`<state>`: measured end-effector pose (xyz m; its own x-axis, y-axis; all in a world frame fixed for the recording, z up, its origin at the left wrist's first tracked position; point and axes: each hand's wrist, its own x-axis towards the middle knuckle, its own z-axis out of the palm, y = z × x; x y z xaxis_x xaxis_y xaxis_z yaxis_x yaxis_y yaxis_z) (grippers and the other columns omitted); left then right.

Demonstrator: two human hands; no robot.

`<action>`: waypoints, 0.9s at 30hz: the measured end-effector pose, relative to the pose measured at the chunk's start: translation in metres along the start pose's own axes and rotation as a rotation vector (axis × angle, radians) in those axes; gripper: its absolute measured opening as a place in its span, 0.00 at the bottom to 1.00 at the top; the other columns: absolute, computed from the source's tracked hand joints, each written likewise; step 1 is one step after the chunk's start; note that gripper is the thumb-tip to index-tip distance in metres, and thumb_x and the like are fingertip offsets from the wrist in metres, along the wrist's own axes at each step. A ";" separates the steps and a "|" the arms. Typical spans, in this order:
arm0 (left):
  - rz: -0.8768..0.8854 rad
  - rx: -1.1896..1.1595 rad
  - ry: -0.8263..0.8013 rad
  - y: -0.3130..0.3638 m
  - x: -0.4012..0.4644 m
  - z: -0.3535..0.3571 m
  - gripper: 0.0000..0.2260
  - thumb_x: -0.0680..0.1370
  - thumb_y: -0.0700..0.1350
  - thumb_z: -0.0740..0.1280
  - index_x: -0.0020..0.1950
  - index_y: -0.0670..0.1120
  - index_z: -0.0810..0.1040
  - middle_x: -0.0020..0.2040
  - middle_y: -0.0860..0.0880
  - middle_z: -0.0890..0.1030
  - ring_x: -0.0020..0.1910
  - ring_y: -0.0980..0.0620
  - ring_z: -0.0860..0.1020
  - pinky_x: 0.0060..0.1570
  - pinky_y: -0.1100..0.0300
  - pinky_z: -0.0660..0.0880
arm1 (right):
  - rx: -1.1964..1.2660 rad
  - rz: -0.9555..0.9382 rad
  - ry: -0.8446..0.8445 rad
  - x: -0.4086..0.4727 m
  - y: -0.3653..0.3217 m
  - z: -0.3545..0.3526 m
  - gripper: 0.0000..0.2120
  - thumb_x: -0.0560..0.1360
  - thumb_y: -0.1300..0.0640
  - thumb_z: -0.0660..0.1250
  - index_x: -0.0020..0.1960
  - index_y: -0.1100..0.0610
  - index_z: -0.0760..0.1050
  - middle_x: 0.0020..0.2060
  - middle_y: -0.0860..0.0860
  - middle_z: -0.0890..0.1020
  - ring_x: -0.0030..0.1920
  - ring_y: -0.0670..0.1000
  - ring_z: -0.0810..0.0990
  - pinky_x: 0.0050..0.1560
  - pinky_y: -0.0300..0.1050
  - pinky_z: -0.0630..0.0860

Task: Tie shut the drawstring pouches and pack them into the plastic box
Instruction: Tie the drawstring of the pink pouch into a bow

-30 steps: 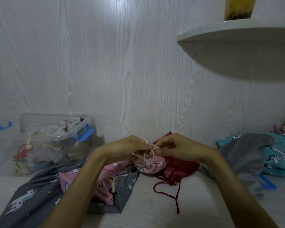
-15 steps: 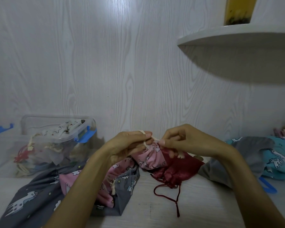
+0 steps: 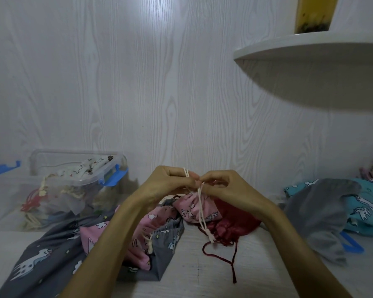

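A small pink printed pouch (image 3: 194,208) hangs just above the table between my hands, its mouth gathered. My left hand (image 3: 166,183) pinches its cream drawstring (image 3: 201,214) near the top, and my right hand (image 3: 222,188) pinches the same cord beside it. The cord's loose ends dangle down to a knot over a dark red satin pouch (image 3: 230,222) lying on the table. A clear plastic box (image 3: 52,190) with blue clips stands at the back left, holding several tied pouches.
A grey unicorn pouch (image 3: 52,250) and a pink one (image 3: 142,229) lie front left. Teal and grey pouches (image 3: 336,209) pile up at the right. A white shelf (image 3: 310,48) juts from the wall above right. A blue-clipped lid (image 3: 2,168) shows far left.
Both hands have lifted slightly and pulled the cord up, so the drawstring ends now hang free below the pink pouch. The camera view tilted a little.
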<state>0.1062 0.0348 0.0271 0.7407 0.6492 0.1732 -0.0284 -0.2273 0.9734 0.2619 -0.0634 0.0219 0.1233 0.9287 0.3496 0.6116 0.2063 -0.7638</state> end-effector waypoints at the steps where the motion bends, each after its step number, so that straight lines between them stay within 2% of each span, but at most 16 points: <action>1: 0.021 0.026 0.001 0.000 0.000 0.000 0.08 0.69 0.35 0.73 0.36 0.47 0.85 0.35 0.48 0.84 0.36 0.57 0.81 0.40 0.68 0.77 | 0.014 -0.004 0.008 0.000 0.001 0.001 0.05 0.74 0.61 0.68 0.46 0.55 0.82 0.42 0.58 0.83 0.42 0.55 0.81 0.50 0.45 0.78; 4: 0.073 0.083 0.022 0.001 -0.003 0.002 0.08 0.69 0.32 0.72 0.36 0.45 0.85 0.35 0.46 0.84 0.35 0.55 0.82 0.39 0.68 0.77 | 0.033 -0.008 0.013 0.002 0.005 0.004 0.06 0.72 0.62 0.68 0.40 0.53 0.81 0.37 0.58 0.82 0.37 0.53 0.79 0.48 0.50 0.77; 8: 0.152 0.176 0.096 0.001 0.000 0.004 0.07 0.66 0.33 0.75 0.36 0.45 0.84 0.34 0.44 0.85 0.37 0.51 0.84 0.45 0.62 0.80 | 0.048 -0.013 0.059 0.004 0.008 0.005 0.06 0.72 0.63 0.68 0.38 0.56 0.80 0.35 0.57 0.81 0.35 0.52 0.78 0.44 0.44 0.75; 11: 0.203 0.274 0.220 -0.004 0.004 0.004 0.08 0.62 0.38 0.77 0.39 0.45 0.85 0.34 0.47 0.85 0.38 0.52 0.84 0.50 0.54 0.80 | 0.054 -0.020 0.065 0.002 0.007 0.003 0.04 0.72 0.64 0.68 0.39 0.58 0.80 0.33 0.54 0.81 0.33 0.50 0.78 0.42 0.41 0.75; 14: 0.270 0.331 0.296 -0.010 0.006 0.008 0.08 0.65 0.39 0.77 0.41 0.49 0.85 0.36 0.51 0.85 0.38 0.55 0.84 0.49 0.52 0.81 | 0.050 -0.016 0.057 0.002 0.006 0.004 0.04 0.72 0.62 0.69 0.39 0.56 0.81 0.32 0.51 0.81 0.32 0.49 0.78 0.42 0.41 0.75; 16: 0.330 0.347 0.359 -0.013 0.006 0.011 0.06 0.66 0.42 0.77 0.40 0.50 0.85 0.37 0.53 0.85 0.37 0.58 0.84 0.46 0.53 0.82 | 0.093 0.014 0.044 0.002 0.004 0.005 0.05 0.74 0.60 0.69 0.40 0.57 0.81 0.31 0.49 0.81 0.32 0.46 0.78 0.40 0.37 0.75; 18: 0.355 0.367 0.423 -0.015 0.007 0.012 0.04 0.66 0.47 0.78 0.38 0.52 0.85 0.35 0.55 0.85 0.35 0.60 0.83 0.44 0.52 0.82 | 0.164 0.088 0.041 0.001 0.005 0.004 0.08 0.77 0.58 0.66 0.41 0.58 0.81 0.28 0.47 0.80 0.29 0.42 0.76 0.34 0.33 0.71; 21: 0.364 0.431 0.478 -0.018 0.008 0.012 0.07 0.64 0.56 0.77 0.37 0.55 0.84 0.33 0.56 0.84 0.32 0.60 0.81 0.40 0.51 0.81 | 0.239 0.196 0.039 0.002 0.008 0.003 0.09 0.78 0.54 0.64 0.51 0.57 0.80 0.27 0.47 0.79 0.27 0.43 0.74 0.30 0.34 0.67; 23: 0.372 0.441 0.484 -0.018 0.008 0.012 0.09 0.64 0.57 0.77 0.37 0.54 0.84 0.33 0.56 0.83 0.31 0.59 0.80 0.39 0.50 0.81 | 0.283 0.206 0.003 0.003 0.012 0.004 0.11 0.78 0.54 0.64 0.56 0.56 0.79 0.27 0.46 0.77 0.27 0.43 0.72 0.30 0.35 0.67; 27: 0.346 0.371 0.422 -0.021 0.011 0.011 0.11 0.62 0.56 0.78 0.38 0.51 0.85 0.34 0.56 0.84 0.34 0.58 0.83 0.42 0.50 0.81 | 0.338 0.206 0.008 0.003 0.017 0.006 0.10 0.76 0.56 0.65 0.55 0.57 0.81 0.24 0.45 0.73 0.26 0.41 0.68 0.28 0.32 0.65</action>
<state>0.1223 0.0385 0.0068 0.4011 0.7056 0.5842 0.0721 -0.6601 0.7477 0.2684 -0.0552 0.0065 0.2238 0.9590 0.1741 0.2820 0.1073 -0.9534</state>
